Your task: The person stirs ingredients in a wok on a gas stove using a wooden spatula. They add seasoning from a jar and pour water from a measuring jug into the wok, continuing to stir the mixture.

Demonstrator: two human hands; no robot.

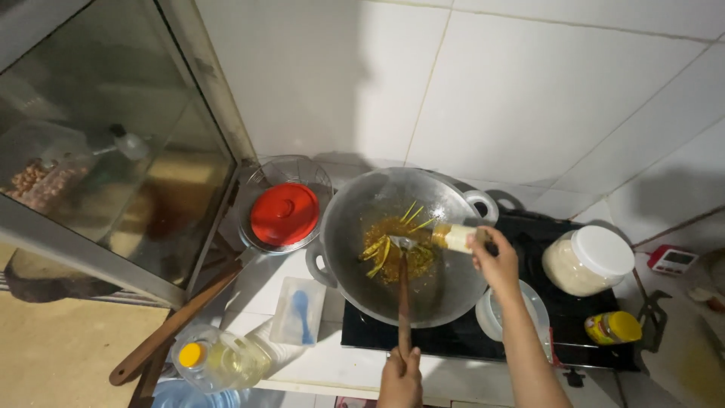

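Note:
A grey wok [445,291] sits on a black stove [529,332], holding orange-yellow paste and yellow-green strips [393,249]. My left hand [400,374] grips the wooden handle of a long metal spoon [402,287], whose bowl rests over the paste. My right hand [495,261] holds a small pale bottle [453,236] tipped sideways, its mouth pointing at the spoon bowl.
A glass bowl with a red lid [284,214] stands left of the wok. A wooden spatula [177,321], an oil bottle with yellow cap [219,359] and a clear box with a blue spoon [298,310] lie front left. A white-lidded jar [589,261], a yellow jar [613,327] and a bowl [491,317] sit right. A glass cabinet [98,151] fills the left.

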